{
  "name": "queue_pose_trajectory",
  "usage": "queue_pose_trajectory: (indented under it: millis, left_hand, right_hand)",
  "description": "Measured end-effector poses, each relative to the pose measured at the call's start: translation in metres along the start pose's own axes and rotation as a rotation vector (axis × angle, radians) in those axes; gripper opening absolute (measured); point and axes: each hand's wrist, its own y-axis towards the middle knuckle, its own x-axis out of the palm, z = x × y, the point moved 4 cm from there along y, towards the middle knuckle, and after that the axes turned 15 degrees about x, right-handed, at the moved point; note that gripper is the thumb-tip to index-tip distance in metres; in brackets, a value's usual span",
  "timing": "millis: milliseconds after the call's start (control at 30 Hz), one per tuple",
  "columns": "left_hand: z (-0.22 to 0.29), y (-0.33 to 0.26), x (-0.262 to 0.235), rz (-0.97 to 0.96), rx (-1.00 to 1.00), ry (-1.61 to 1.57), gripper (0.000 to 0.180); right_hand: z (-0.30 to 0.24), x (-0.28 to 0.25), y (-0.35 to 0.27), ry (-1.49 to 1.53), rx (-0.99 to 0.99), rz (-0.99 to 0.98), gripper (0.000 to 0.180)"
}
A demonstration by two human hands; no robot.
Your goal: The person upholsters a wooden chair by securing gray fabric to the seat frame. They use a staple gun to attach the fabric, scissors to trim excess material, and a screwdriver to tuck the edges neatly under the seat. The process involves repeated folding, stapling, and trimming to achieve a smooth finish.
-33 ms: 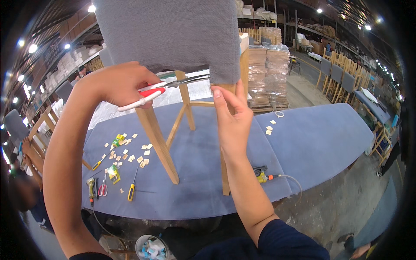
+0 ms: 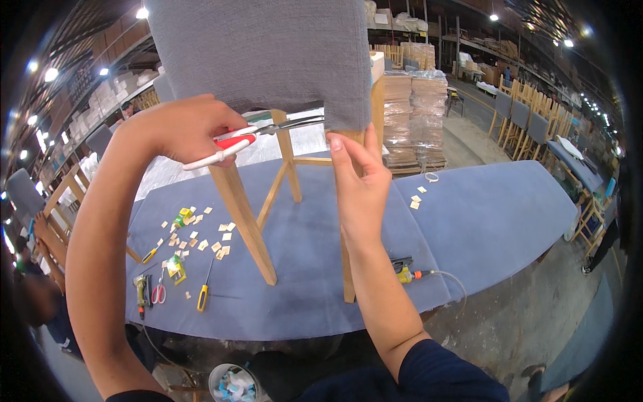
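Two hands work: left grip (image 2: 184, 130) closed on scissors (image 2: 258, 134), right grip (image 2: 358, 171) seemingly pinching grey fabric (image 2: 268, 47).

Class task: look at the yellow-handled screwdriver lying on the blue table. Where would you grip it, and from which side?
Probably grip the screwdriver by its yellow handle, the thick end nearest the table edge, coming from above. It lies flat with the thin shaft pointing away, and bare cloth either side leaves fingers room.

Lamplit warehouse (image 2: 469, 40), stacked chairs (image 2: 519, 110)

Furniture workshop: stacked chairs (image 2: 519, 110), padded workbench (image 2: 482, 221).
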Motion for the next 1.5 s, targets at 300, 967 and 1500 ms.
queue_pose_trajectory:
  millis: [300,967,1500]
  left_hand:
    - [0.002,0.004,-0.008,-0.032,-0.019,-0.121,0.016]
    - [0.003,0.02,0.0,0.086,0.057,0.034,0.017]
    - [0.009,0.031,0.008,0.2,0.185,-0.003,0.016]
  right_hand:
    - [-0.008,0.006,0.004,0.142,0.13,0.088,0.031]
    - [-0.002,-0.002,0.009,0.117,0.087,0.044,0.027]
    - [0.001,-0.001,0.011,0.163,0.034,0.002,0.03]
